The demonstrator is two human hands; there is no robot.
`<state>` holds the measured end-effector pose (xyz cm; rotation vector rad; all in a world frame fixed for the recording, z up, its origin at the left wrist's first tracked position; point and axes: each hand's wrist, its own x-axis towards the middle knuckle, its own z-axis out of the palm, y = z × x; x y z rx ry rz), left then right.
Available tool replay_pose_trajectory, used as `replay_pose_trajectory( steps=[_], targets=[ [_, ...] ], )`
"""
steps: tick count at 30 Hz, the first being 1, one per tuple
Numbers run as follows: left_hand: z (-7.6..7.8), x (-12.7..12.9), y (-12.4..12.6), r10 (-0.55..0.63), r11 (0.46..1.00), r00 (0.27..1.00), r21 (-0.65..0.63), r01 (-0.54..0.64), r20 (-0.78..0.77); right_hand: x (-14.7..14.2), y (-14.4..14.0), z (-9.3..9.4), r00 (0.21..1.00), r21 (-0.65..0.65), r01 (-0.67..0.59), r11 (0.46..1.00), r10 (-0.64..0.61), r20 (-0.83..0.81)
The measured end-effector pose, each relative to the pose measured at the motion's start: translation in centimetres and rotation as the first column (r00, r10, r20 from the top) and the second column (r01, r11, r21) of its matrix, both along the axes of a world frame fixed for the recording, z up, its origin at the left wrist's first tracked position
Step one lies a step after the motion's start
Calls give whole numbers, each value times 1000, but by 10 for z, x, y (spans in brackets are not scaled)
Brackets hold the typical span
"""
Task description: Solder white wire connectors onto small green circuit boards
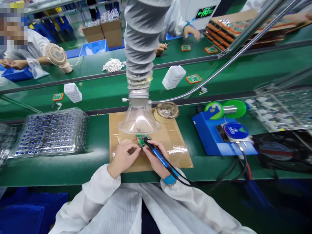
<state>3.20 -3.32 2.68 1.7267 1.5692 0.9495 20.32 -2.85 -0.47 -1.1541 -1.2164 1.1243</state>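
Note:
My left hand pinches the near edge of a small green circuit board lying on a cardboard mat. Gripped like a pen in my right hand is a soldering iron with a blue-and-black handle. Its tip rests on the board's right side. A clear funnel hood on a grey ribbed hose hangs directly over the board. Thin red wires stick out from the board's left side.
A blue soldering station with green solder spools stands to the right, its cables trailing to my wrist. A tip-cleaner tin sits behind the mat. Stacked clear trays lie at left. Other people work across the conveyor.

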Motion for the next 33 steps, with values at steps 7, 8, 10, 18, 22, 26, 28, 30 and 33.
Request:
replay_pose_trajectory(
  steps=[7, 8, 10, 18, 22, 26, 28, 30, 33],
  targets=[
    [-8, -11, 38, -22, 995, 974, -96, 0, -225, 30, 9, -12, 972, 104, 124, 987, -142, 189],
    [-10, -10, 41, -26, 991, 972, -137, -7, -234, 35, 8, -14, 965, 121, 131, 984, -154, 212],
    [-13, -10, 43, -30, 983, 968, -183, -16, -250, 41, 5, -18, 959, 148, 151, 977, -181, 217],
    [-12, -12, 42, -39, 980, 972, -199, -8, -230, 41, 0, -15, 959, 190, 49, 981, -99, 266],
    [-11, -10, 41, -35, 983, 969, -184, -11, -245, 39, 3, -11, 942, 209, 6, 978, -76, 326],
    [-12, -10, 41, -31, 983, 968, -181, -15, -250, 38, 4, -9, 929, 233, -21, 972, -67, 365],
    [-13, -10, 41, -30, 985, 966, -172, -15, -258, 37, 4, -8, 919, 259, -20, 966, -84, 384],
    [-14, -9, 41, -30, 988, 963, -153, -13, -269, 35, 4, -7, 913, 288, -19, 958, -101, 396],
    [-15, -9, 41, -31, 991, 958, -132, -7, -284, 33, 3, -4, 910, 311, -22, 950, -110, 400]
  ],
)
